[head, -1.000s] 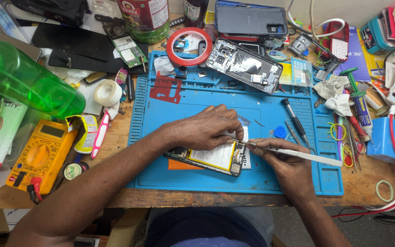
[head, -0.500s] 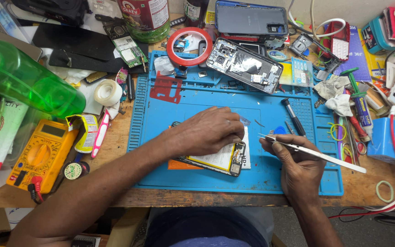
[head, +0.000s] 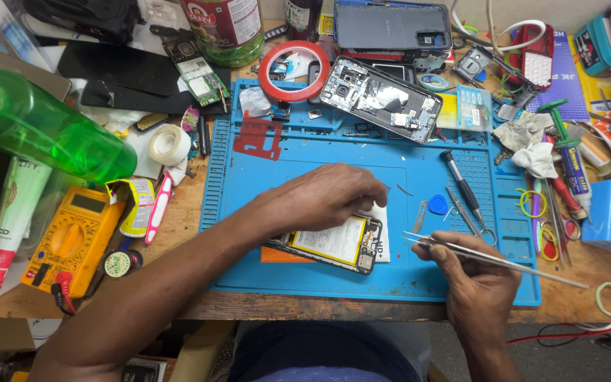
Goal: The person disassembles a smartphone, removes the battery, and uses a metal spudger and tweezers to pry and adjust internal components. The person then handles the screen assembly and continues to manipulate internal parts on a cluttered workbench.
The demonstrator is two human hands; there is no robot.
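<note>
Both hands on the job: left hand stays pressed flat, fingers together, on the opened phone mid blue mat, while right hand, pinching the tweezers, has pulled back off the phone edge, tips now clear.
</note>
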